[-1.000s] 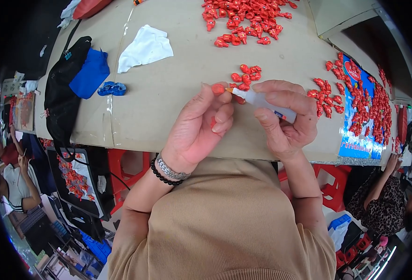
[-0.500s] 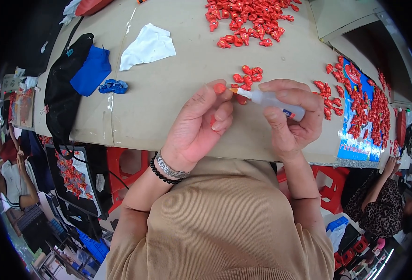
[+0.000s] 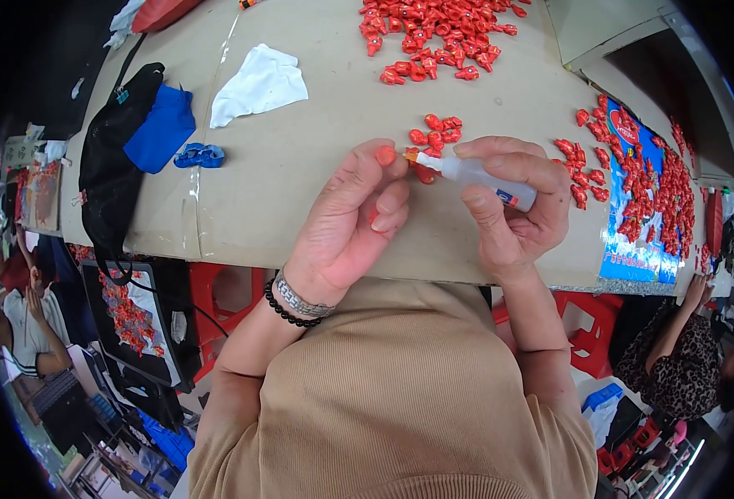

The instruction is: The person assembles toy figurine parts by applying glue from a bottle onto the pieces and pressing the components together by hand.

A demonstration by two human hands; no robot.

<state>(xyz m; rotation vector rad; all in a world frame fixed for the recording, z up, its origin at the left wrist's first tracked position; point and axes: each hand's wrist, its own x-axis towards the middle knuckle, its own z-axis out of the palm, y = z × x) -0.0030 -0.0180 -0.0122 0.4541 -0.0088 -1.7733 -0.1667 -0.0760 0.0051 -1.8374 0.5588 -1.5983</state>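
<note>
Pinched between the thumb and index finger of the left hand (image 3: 346,220), a small rounded red piece (image 3: 385,155) is held above the table (image 3: 255,208), its reddish face turned upward. Beneath the curled remaining fingers of the same hand, another bit of red (image 3: 375,223) shows against the palm, mostly hidden. The right hand (image 3: 523,204) closes thumb and fingers around a translucent squeeze bottle (image 3: 471,175), which lies tilted in the grip, its white neck and orange-brown tip (image 3: 409,157) directed leftward, just beside the pinched piece; whether tip and piece touch cannot be told. On the left wrist are a metal-banded watch (image 3: 302,299) and a black bead bracelet (image 3: 280,309).

Just beyond the two hands lies a small cluster of red pieces (image 3: 438,133). Farther off, at the top of the view, spreads a large heap of similar pieces (image 3: 442,37). To the right, a scattered group (image 3: 581,173) borders a blue printed sheet (image 3: 620,266), itself thickly strewn with further pieces (image 3: 673,204). On the left of the table lie a white cloth (image 3: 259,81), a crumpled blue band (image 3: 200,155), and a blue cloth (image 3: 166,129) overlapping a black bag (image 3: 116,150). Below the table's edge, red stools (image 3: 596,333) are partly visible.
</note>
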